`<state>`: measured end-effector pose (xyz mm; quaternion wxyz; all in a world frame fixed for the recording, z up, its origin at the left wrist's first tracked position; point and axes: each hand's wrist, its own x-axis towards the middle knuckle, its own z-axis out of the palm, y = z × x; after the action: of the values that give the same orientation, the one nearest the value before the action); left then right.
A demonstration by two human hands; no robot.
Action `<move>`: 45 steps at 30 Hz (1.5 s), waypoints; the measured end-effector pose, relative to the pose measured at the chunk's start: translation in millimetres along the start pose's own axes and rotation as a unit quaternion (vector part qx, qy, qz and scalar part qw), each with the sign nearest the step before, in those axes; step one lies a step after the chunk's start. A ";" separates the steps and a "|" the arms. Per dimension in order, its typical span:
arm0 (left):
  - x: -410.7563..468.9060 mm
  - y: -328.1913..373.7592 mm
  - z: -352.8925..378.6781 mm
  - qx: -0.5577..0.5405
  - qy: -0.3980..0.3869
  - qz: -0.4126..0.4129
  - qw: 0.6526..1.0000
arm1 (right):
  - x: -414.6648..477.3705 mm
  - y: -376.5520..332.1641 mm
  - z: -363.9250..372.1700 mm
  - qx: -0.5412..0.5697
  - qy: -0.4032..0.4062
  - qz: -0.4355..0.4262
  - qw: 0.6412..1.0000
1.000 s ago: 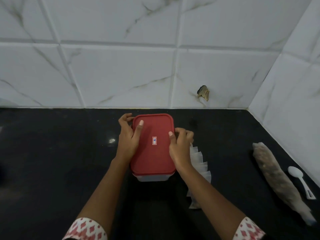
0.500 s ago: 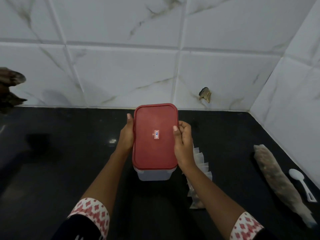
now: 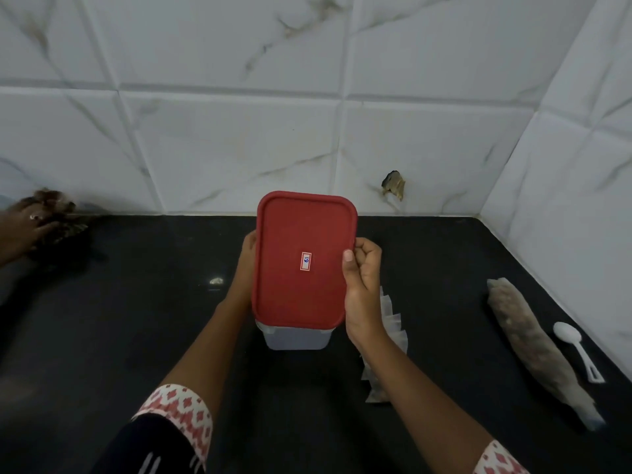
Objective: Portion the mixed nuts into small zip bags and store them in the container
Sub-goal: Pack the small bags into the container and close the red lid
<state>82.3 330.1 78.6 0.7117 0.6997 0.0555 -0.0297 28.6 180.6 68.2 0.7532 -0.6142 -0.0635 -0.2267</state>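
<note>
A clear container (image 3: 297, 338) with a red lid (image 3: 301, 260) is held between both hands above the black counter. My left hand (image 3: 247, 265) grips its left side, mostly hidden behind the lid. My right hand (image 3: 363, 285) grips its right edge, thumb on the lid. A fanned stack of small zip bags (image 3: 388, 336) lies on the counter under my right wrist. A long clear bag of mixed nuts (image 3: 533, 347) lies at the right, with a white plastic spoon (image 3: 578, 352) beside it.
The black counter (image 3: 136, 319) meets white marble tiled walls at the back and right. Another person's hand (image 3: 25, 227) rests on a dark bundle (image 3: 63, 220) at the far left edge. A small brown patch (image 3: 394, 184) marks the back wall.
The container has been lifted off the counter and raised toward the camera. Another person's hand with a dark bundle has come into view at the far left.
</note>
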 end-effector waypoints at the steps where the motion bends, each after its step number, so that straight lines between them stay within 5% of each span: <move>1: 4.2 -4.4 -5.4 0.027 0.018 0.024 0.999 | -3.4 -0.7 -2.2 0.013 -0.002 0.005 1.000; 6: -17.7 -16.8 -14.4 0.225 0.099 0.104 0.964 | -23.5 -1.5 -18.0 0.053 -0.019 0.027 0.998; 8: -43.2 -21.0 -23.0 0.293 0.155 0.072 0.941 | -34.0 -1.1 -24.7 0.051 -0.029 0.036 0.998; 11: -72.2 -31.2 -36.0 0.399 0.043 -0.113 0.909 | -53.6 0.0 -36.8 0.028 -0.067 0.066 0.995; 13: -85.6 -32.9 -40.7 0.310 -0.057 -0.226 0.922 | -68.6 1.6 -47.1 0.009 -0.103 0.096 0.990; 17: -106.5 -33.7 -35.7 0.270 -0.134 -0.309 0.902 | -96.2 2.6 -67.1 0.002 -0.132 0.139 0.982; 24: -128.1 -63.4 -14.5 0.512 -0.079 -0.125 0.846 | -133.3 12.0 -99.4 -0.144 -0.265 0.121 0.946; 32: -165.2 -103.4 18.8 0.622 0.010 0.002 0.783 | -146.0 24.8 -108.3 -0.290 -0.342 0.054 0.892; 41: -169.2 -125.7 23.9 0.634 0.046 0.051 0.770 | -144.2 24.1 -110.0 -0.318 -0.382 0.061 0.866; 45: -173.0 -103.8 37.4 0.603 0.071 0.071 0.792 | -129.0 -2.4 -113.2 -0.321 -0.295 0.048 0.899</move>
<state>-100.3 284.6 -3.0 0.1398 0.9889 0.0268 0.0431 -107.8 106.3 -4.9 0.4721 -0.8636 -0.1767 -0.0070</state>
